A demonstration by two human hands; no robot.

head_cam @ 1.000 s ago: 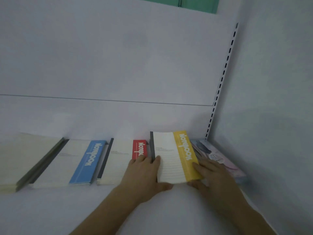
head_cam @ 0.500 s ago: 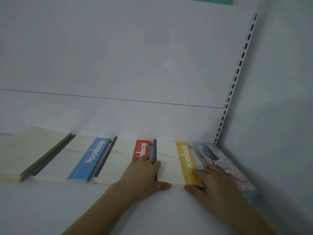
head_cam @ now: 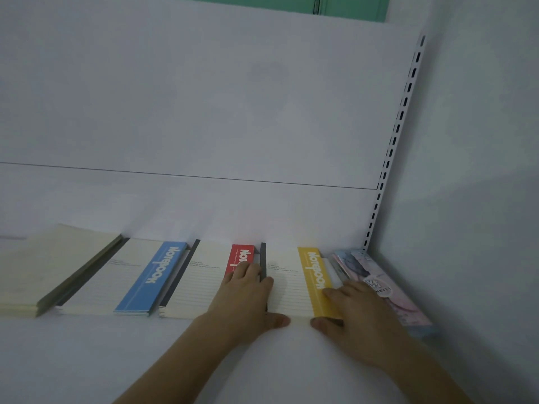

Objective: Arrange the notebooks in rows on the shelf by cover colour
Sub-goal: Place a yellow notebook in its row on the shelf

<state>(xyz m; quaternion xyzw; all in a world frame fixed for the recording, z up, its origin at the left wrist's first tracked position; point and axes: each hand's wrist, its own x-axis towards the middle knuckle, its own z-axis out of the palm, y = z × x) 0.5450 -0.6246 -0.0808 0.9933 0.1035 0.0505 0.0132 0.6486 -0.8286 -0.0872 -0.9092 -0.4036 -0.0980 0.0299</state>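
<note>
Stacks of notebooks lie in a row on the white shelf (head_cam: 87, 360). From the left: a plain cream stack (head_cam: 43, 272), a blue-striped stack (head_cam: 151, 278), a red-striped stack (head_cam: 201, 284), a yellow-striped stack (head_cam: 294, 284) and a pink and blue patterned stack (head_cam: 388, 290) against the right wall. My left hand (head_cam: 245, 298) rests on the left edge of the yellow-striped stack and overlaps the red-striped one, thumb at the front edge. My right hand (head_cam: 358, 313) grips the yellow stack's right edge, thumb at its front corner.
The shelf's white back panel (head_cam: 204, 112) rises behind the row. A slotted upright (head_cam: 393, 141) runs up the back right corner, beside the grey side wall (head_cam: 481, 170). Bare shelf surface stretches in front of the notebooks.
The yellow-striped stack, lifted and tilted a second ago, now lies flat in line with the other stacks. Both hands stayed on its edges.
</note>
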